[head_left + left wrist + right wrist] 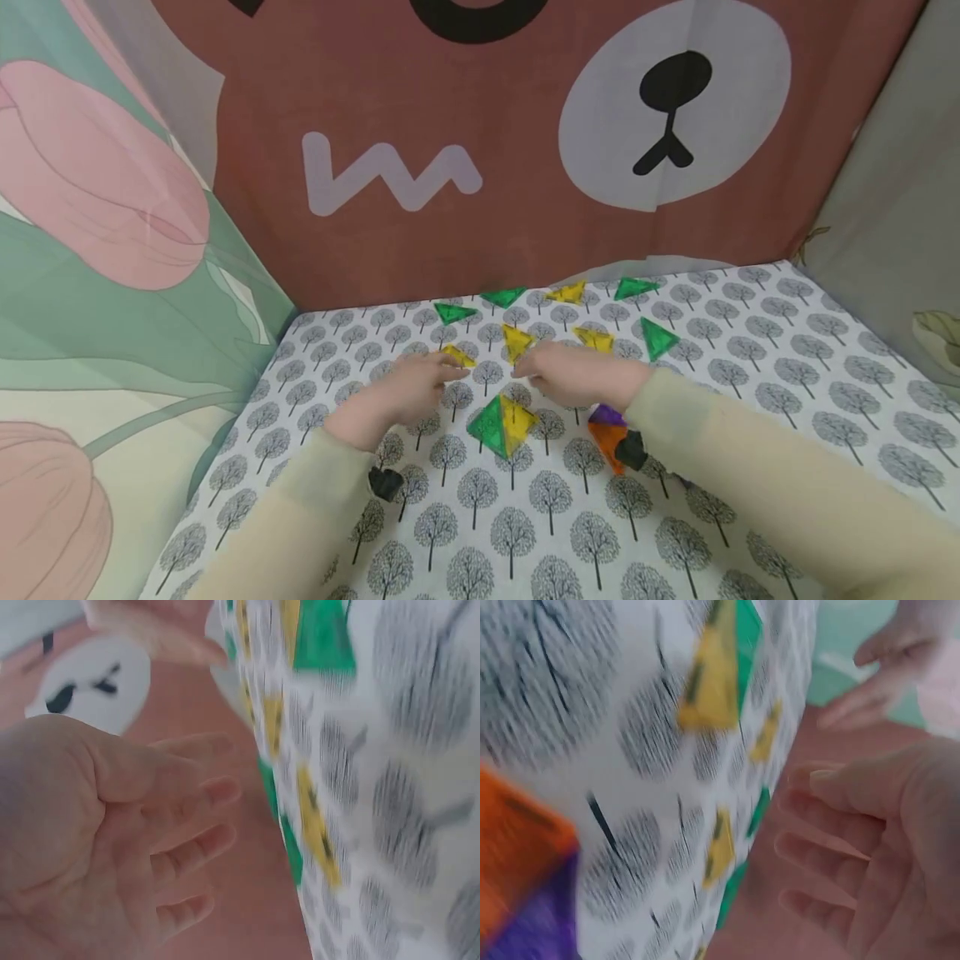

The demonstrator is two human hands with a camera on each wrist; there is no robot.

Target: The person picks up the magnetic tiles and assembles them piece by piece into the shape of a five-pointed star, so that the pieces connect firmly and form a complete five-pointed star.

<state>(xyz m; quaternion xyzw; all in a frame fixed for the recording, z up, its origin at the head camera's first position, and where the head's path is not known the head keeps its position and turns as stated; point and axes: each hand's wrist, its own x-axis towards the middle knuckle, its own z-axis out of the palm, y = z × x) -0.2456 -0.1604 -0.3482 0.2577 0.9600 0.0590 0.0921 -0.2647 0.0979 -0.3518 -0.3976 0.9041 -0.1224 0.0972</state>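
My left hand [405, 389] hovers over the cloth with loosely bent fingers and nothing in them; the left wrist view shows its bare palm [97, 840]. Across from it is my right hand [577, 375], also without anything in its grasp, thumb near the index finger in the right wrist view. Between and below the hands, a green translucent triangle [489, 427] lies edge to edge with a yellow one [517, 423]. One yellow triangle [459, 356] lies just beyond the left fingers, another yellow triangle [515, 342] just beyond the right ones.
Farther back lie several green and yellow triangles, among them a green triangle [658, 337] at right. An orange piece [606, 442] and a purple piece [606, 414] lie beside the right wrist, partly covered. Printed fabric walls [375, 250] stand behind the tree-patterned cloth [472, 550] and at both sides.
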